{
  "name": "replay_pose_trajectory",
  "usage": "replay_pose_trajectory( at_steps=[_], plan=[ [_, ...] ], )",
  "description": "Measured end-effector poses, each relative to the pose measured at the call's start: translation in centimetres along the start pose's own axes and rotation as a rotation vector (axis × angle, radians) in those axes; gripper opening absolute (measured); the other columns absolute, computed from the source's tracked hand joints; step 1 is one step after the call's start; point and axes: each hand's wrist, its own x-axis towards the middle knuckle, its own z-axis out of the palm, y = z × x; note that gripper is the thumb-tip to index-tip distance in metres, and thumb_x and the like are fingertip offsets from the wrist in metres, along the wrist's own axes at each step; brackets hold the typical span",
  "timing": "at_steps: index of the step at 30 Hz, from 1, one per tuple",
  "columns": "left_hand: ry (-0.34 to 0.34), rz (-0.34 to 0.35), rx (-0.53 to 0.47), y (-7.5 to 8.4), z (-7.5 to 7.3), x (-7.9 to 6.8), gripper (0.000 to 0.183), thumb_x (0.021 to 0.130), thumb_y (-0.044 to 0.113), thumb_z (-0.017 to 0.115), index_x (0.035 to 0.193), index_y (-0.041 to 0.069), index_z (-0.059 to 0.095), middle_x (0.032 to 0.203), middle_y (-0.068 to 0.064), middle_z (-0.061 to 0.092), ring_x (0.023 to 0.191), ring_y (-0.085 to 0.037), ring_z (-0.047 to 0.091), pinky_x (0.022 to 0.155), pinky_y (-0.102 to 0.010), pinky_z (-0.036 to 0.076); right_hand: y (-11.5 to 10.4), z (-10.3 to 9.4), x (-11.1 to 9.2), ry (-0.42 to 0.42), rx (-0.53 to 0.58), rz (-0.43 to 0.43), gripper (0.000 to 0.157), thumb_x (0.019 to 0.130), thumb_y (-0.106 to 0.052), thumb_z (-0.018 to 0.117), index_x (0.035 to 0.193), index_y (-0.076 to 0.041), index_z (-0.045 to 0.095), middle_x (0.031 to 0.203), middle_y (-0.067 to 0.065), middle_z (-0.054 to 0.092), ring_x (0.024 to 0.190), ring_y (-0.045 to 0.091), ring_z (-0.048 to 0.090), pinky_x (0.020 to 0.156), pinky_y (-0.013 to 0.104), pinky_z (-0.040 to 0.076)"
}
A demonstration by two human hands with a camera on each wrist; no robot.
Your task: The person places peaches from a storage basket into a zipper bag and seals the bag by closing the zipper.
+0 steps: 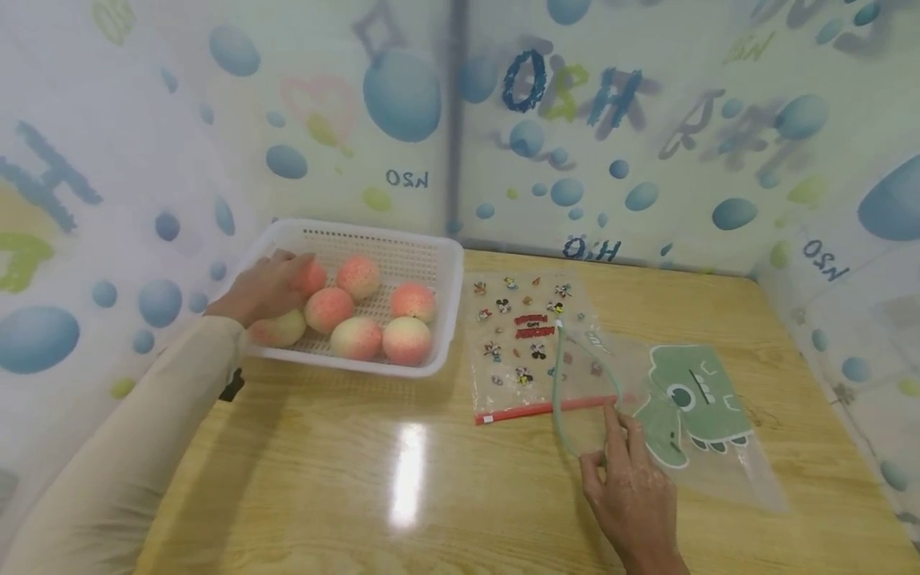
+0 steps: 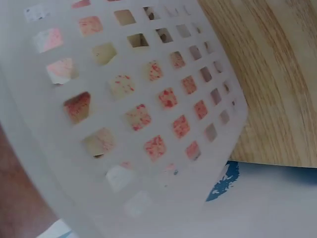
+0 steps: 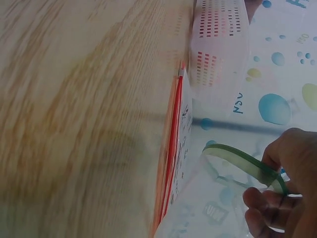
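Observation:
My left hand [image 1: 269,283] reaches over the left side of a white plastic basket [image 1: 454,303], its fingers curled over a red peach [image 1: 312,277]. Several more pink and yellow peaches [image 1: 331,310] lie around it in the basket. In the left wrist view the basket wall [image 2: 114,64] hides the hand's grip. Near the table's front right, my right hand [image 1: 632,487] pinches the green rim [image 3: 237,158] of a clear zip bag with a green dinosaur print [image 1: 700,399]. The bag's mouth is spread into a loop and faces left, toward the basket.
A clear zip bag with small cartoon figures [image 1: 503,343] and a red zip strip [image 1: 532,410] lies flat right of the basket, partly under the green-rimmed bag. The wooden table [image 1: 323,479] is bordered by patterned panels [image 1: 338,120] at the back and sides.

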Motion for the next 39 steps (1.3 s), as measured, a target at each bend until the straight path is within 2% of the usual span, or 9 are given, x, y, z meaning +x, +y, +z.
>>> replay_pose_trajectory(
  at_steps=[5,11,15,19,22,25,27,34,39],
  plan=[
    [0.050,0.091,0.077,0.7,-0.3,0.1,0.072,0.102,0.033,0.059,0.160,0.006,0.025,0.151,-0.030,0.031,0.135,-0.053,0.030,0.106,-0.071,0.027,0.2,-0.1,0.2,0.028,0.017,-0.019,0.071,0.075,-0.005,0.066,0.143,0.006,0.052,0.118,0.024,0.060,0.052,0.015,0.047,0.036,0.029,0.037],
    [0.130,0.159,0.134,1.4,-0.7,-0.3,0.071,0.098,0.027,0.067,0.155,0.003,0.035,0.144,-0.029,0.039,0.130,-0.051,0.037,0.098,-0.070,0.038,0.0,-0.2,0.3,-0.007,0.011,0.010,0.071,0.075,-0.003,0.069,0.143,0.006,0.051,0.118,0.024,0.059,0.054,0.015,0.047,0.037,0.027,0.036],
    [0.193,0.205,0.133,2.0,-0.7,-0.8,0.070,0.093,0.024,0.073,0.152,0.004,0.041,0.144,-0.027,0.042,0.129,-0.048,0.040,0.095,-0.068,0.042,-0.2,-0.1,0.2,-0.016,0.011,0.026,0.071,0.075,-0.004,0.069,0.143,0.006,0.051,0.115,0.024,0.059,0.054,0.016,0.046,0.037,0.029,0.036],
    [0.299,0.291,0.147,2.7,-0.3,-1.4,0.066,0.085,0.021,0.080,0.144,0.006,0.054,0.140,-0.023,0.048,0.125,-0.045,0.046,0.088,-0.064,0.047,-0.2,0.0,0.1,-0.002,0.021,0.012,0.071,0.075,-0.005,0.067,0.143,0.006,0.051,0.114,0.023,0.059,0.053,0.017,0.046,0.037,0.030,0.035],
    [0.410,0.401,0.199,3.3,0.0,-1.4,0.053,0.079,0.013,0.083,0.128,0.005,0.065,0.127,-0.019,0.057,0.114,-0.042,0.053,0.079,-0.058,0.052,-0.1,0.1,0.2,0.020,0.033,-0.001,0.070,0.074,-0.004,0.066,0.143,0.006,0.052,0.114,0.023,0.059,0.053,0.019,0.048,0.036,0.033,0.037],
    [0.475,0.482,0.240,3.7,0.0,-1.1,0.048,0.076,0.005,0.083,0.121,0.002,0.066,0.116,-0.020,0.062,0.103,-0.043,0.057,0.078,-0.055,0.052,-0.1,0.2,0.3,0.033,0.042,-0.006,0.070,0.074,-0.004,0.065,0.143,0.005,0.052,0.114,0.023,0.060,0.053,0.019,0.048,0.035,0.034,0.037],
    [0.477,0.483,0.234,3.9,-0.1,-0.9,0.047,0.077,0.004,0.081,0.121,-0.002,0.065,0.112,-0.022,0.062,0.101,-0.043,0.058,0.082,-0.056,0.051,-0.2,0.2,0.3,0.030,0.041,-0.008,0.070,0.075,-0.005,0.065,0.143,0.004,0.052,0.113,0.023,0.060,0.052,0.018,0.047,0.035,0.033,0.036],
    [0.355,0.308,0.055,3.1,-0.1,-0.3,0.058,0.087,0.010,0.075,0.138,-0.006,0.052,0.133,-0.028,0.048,0.112,-0.045,0.054,0.094,-0.059,0.047,-0.3,0.0,0.5,0.002,0.016,0.003,0.072,0.075,-0.005,0.068,0.144,0.005,0.051,0.113,0.024,0.059,0.049,0.017,0.043,0.036,0.031,0.035],
    [0.331,0.286,0.057,2.9,0.0,-0.3,0.051,0.087,0.013,0.071,0.132,-0.007,0.056,0.132,-0.028,0.053,0.122,-0.048,0.049,0.101,-0.061,0.041,-0.5,-0.1,0.6,-0.009,0.004,0.017,0.071,0.074,-0.004,0.068,0.143,0.006,0.051,0.113,0.024,0.059,0.049,0.019,0.043,0.037,0.033,0.035]
  ],
)
